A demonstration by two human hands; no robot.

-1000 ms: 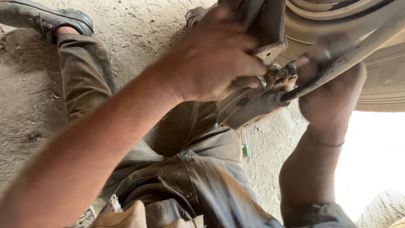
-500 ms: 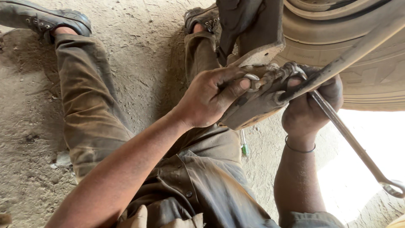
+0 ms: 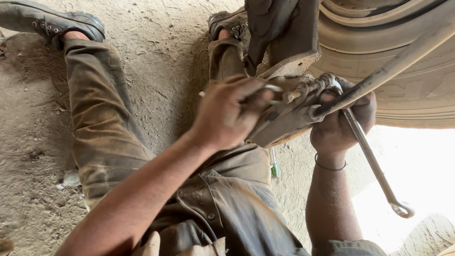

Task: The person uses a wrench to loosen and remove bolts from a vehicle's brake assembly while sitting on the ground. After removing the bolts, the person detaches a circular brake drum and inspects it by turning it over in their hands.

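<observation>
Hands first: our left hand [image 3: 227, 116] pinches a slim tool at the dusty bracket [image 3: 284, 121]; at three o'clock our right hand [image 3: 339, 125] grips a long wrench [image 3: 374, 163]. Beyond, the tyre [image 3: 403, 71]. Fastener looks still engaged, work unfinished.

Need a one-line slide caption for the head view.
Seated on dirt beside a tyre, left hand steadies a metal bracket while right hand holds a long wrench.
</observation>
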